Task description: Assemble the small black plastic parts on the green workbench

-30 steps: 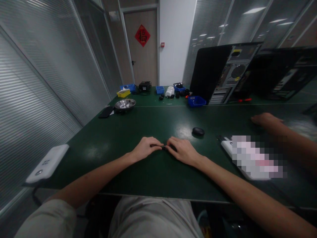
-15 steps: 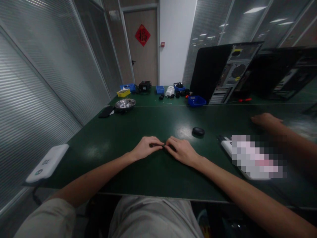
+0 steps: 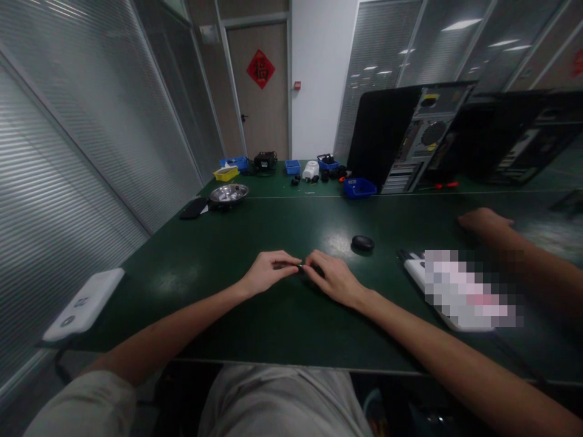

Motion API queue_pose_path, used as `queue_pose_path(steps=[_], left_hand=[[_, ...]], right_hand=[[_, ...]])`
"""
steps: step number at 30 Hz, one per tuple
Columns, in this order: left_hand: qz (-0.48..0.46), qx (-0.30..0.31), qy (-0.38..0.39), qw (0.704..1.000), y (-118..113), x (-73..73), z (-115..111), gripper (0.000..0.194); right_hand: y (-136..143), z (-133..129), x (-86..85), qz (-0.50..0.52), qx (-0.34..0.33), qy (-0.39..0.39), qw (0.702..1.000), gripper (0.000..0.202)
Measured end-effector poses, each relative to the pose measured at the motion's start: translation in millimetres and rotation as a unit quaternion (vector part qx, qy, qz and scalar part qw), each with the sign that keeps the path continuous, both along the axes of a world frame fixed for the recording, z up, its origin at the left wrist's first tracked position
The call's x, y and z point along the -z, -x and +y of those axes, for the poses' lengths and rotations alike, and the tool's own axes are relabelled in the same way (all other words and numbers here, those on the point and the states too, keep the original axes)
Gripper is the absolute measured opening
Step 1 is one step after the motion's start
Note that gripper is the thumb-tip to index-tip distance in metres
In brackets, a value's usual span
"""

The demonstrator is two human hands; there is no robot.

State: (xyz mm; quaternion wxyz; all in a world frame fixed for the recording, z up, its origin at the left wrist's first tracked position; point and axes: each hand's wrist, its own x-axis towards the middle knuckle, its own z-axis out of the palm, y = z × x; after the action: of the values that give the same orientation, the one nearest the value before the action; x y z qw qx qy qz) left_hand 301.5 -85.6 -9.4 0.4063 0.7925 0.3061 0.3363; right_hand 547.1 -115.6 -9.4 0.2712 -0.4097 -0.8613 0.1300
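Over the middle of the green table (image 3: 218, 243), my left hand (image 3: 269, 271) and my right hand (image 3: 333, 278) meet fingertip to fingertip. Between them is a small dark piece (image 3: 300, 267), too small to name. Thumb and fingers of my left hand pinch it from the left. The fingers of my right hand are pressed together at its right side. A black computer mouse (image 3: 363, 243) lies on the table beyond my right hand.
Another person's hand (image 3: 486, 220) rests on the table at the right, behind a white device (image 3: 471, 318), partly pixelated. A white box (image 3: 86, 303) lies far left. Farther back are a metal dish (image 3: 229, 193), a blue tray (image 3: 359, 188) and a computer case (image 3: 387, 130).
The view has shifted slightly. Both my hands keep their pinch at the same place, and a bit more of the small dark piece shows between the fingertips.
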Motion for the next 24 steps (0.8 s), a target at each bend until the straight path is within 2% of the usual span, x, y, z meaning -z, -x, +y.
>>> queue_pose_path(steps=[5, 12, 16, 21, 24], left_hand=[[0.134, 0.031, -0.074, 0.988, 4.5, -9.0, 5.0, 0.036], [0.215, 0.046, -0.151, 0.964, -1.2, -10.8, 3.5, 0.035], [0.222, 0.034, -0.147, 0.963, -2.1, -9.2, 3.2, 0.035], [0.204, 0.011, -0.098, 0.974, 5.9, -10.0, 9.4, 0.03], [0.186, 0.022, -0.076, 0.979, 11.7, -11.4, 14.0, 0.024]], right_hand=[[-4.0, 3.7, -4.9, -0.072, 0.021, -0.03, 0.997, 0.021], [-5.2, 5.4, -5.3, -0.155, 0.018, -0.053, 0.986, 0.022], [-4.4, 4.3, -6.6, -0.159, 0.026, -0.05, 0.986, 0.022], [-7.2, 4.5, -6.9, -0.148, 0.083, -0.024, 0.985, 0.021], [-8.8, 5.7, -5.3, -0.129, 0.112, -0.005, 0.985, 0.02]])
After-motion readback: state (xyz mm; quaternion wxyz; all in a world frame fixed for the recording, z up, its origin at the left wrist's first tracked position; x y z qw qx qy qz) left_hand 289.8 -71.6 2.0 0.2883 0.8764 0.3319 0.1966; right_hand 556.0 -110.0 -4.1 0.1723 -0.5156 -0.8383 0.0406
